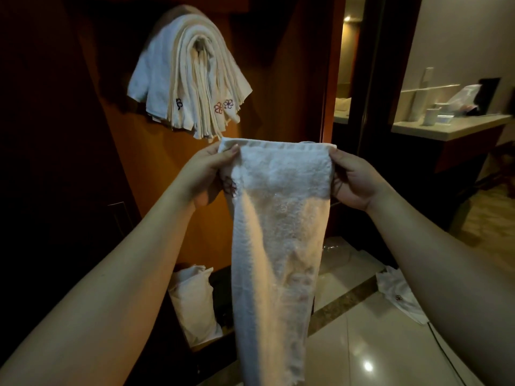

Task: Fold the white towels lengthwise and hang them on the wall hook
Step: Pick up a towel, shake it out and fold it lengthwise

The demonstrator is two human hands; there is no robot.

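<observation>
No readable text, brand or number anywhere I can see. Only marks are embroidered flower emblems: one on the held towel (278,218) right beside my left hand (207,174), a few on the hung towels (189,79) above it. Nothing legible.

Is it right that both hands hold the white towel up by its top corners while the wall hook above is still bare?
Not quite. In the head view the left hand and right hand do hold the towel by its top corners, but the wall hook already carries a bundle of folded towels.
</observation>
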